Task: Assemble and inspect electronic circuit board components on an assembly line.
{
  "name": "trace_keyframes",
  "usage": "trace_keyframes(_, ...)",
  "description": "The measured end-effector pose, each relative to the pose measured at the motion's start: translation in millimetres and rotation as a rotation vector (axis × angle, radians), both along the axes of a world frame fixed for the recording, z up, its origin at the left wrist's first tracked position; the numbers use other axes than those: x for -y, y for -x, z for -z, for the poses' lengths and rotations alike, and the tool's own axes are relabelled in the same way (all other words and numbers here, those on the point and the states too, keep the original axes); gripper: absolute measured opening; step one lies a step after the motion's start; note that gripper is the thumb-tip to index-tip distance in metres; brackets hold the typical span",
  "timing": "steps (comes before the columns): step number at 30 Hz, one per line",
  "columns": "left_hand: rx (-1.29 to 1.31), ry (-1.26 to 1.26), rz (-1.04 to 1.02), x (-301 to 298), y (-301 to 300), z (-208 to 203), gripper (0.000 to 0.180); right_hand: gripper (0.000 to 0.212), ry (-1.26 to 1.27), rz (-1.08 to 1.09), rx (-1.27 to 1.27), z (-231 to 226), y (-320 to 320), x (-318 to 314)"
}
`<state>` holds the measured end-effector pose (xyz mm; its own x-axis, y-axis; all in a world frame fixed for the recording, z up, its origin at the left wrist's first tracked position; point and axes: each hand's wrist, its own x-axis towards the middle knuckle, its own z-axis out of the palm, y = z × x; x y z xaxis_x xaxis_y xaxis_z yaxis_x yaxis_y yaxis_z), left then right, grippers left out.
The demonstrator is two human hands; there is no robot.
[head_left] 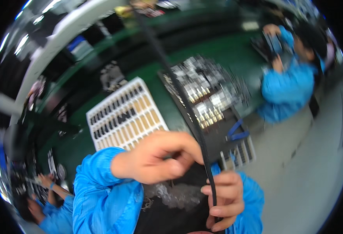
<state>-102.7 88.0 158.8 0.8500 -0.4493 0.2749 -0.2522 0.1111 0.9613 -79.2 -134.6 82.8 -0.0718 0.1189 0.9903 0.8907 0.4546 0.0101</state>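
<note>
A long black strap [179, 87] runs down from the top of the view, close in front of me, to my right hand [226, 197]. The fingers of that hand curl around its lower end. My left hand [159, 156] is held loosely closed to the left of the strap, index finger bent up against it. Whatever may be between its fingers is hidden and blurred. Behind my left hand, a white tray [140, 82] lies on the green table, with rows of black and tan pieces in its slots. Crumpled clear plastic [175, 195] shows below, against my dark clothing.
On the green table [148, 72], many small metallic and clear parts [206, 82] lie to the right of the tray. A blue-handled tool [238, 132] and a slotted white rack [239, 154] sit near the right edge. Blue-sleeved co-workers sit at right [288, 87] and lower left [58, 214].
</note>
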Motion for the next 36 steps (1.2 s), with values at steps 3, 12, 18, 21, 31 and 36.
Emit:
trace_keyframes(3, -0.010, 0.002, -0.077, -3, 3, 16, 0.061, 0.037, -0.273, 0.168, -0.247, 8, 20, -2)
trace_keyframes(12, -0.224, -0.302, -0.185, -10, -45, 75, 0.017, 0.047, 0.215, 0.832, -0.821, 59, -30, 73)
trace_keyframes(18, -0.059, -0.873, -0.241, 3, -90, 109, 0.019, 0.038, 0.683, 1.090, -0.873, 88, -51, 92)
trace_keyframes(21, 0.157, -1.025, -0.280, 3, -110, 139, 0.026, 0.035, 0.867, 1.193, -0.734, 103, -56, 95)
trace_keyframes(31, 0.371, -1.296, -0.330, 28, -138, 175, 0.035, 0.022, 1.003, 1.225, -0.699, 122, -74, 97)
trace_keyframes(36, 0.276, -1.318, -0.350, 26, -142, 180, 0.039, 0.020, 1.047, 1.206, -0.669, 121, -78, 95)
